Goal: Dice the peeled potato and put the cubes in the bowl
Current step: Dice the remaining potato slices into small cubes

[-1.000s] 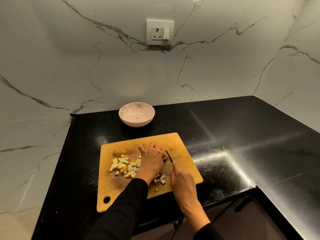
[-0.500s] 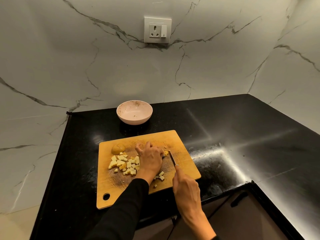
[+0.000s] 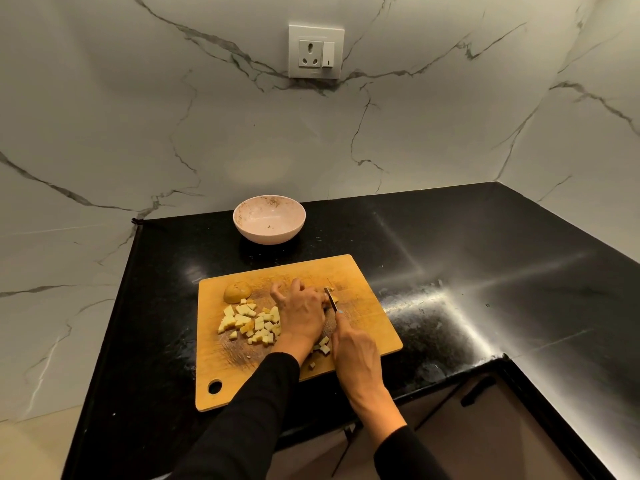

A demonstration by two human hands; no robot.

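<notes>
A wooden cutting board (image 3: 363,327) lies on the black counter. A pile of pale potato cubes (image 3: 252,322) sits on its left half, with a rounded potato end piece (image 3: 237,292) behind it. A few more cubes (image 3: 323,344) lie between my wrists. My left hand (image 3: 303,311) presses down on a potato piece that it mostly hides. My right hand (image 3: 356,362) grips a knife (image 3: 331,299), whose blade rests right beside the left fingers. A pink bowl (image 3: 269,219) stands behind the board, holding only a few specks.
The black counter (image 3: 485,271) runs right and wraps around a corner. Marble walls rise behind and to the right, with a socket (image 3: 316,51) above the bowl. A cabinet handle (image 3: 476,389) shows below the counter's front edge.
The view has shifted slightly. The knife blade has moved forward along the board next to my left fingers; my left hand stays pressed on the potato.
</notes>
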